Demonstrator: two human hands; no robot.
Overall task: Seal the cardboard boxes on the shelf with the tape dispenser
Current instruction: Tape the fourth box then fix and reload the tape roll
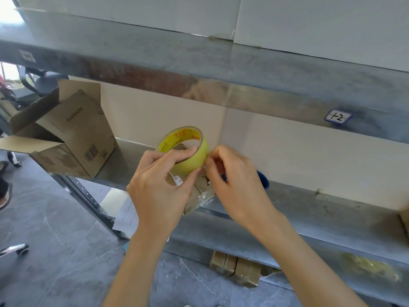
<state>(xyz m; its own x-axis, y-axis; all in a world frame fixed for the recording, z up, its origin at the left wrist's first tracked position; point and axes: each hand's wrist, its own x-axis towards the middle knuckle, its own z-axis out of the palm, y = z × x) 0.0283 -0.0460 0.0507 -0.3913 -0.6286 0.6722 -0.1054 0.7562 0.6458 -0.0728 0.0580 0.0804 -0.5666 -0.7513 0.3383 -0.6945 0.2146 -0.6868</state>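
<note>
Left grip [159, 191]: curled round tape roll [195, 159].
Right grip [239, 187]: pinching tape end [205, 163].
Risk: end may split if peeled unevenly.

On the shelf [309, 207], an open cardboard box [73, 138] is set at the left end, and a small box [200, 197] is placed at the front edge, to its right. The tape roll [188, 156] is held just above the small box, gripped by the left hand [159, 185] and pinched at its right side by the right hand [234, 185]. A cardboard sheet [287, 151] is stood behind them at the back. An upper shelf [221, 69] is found overhead, and more boxes [236, 269] are seen below.
</note>
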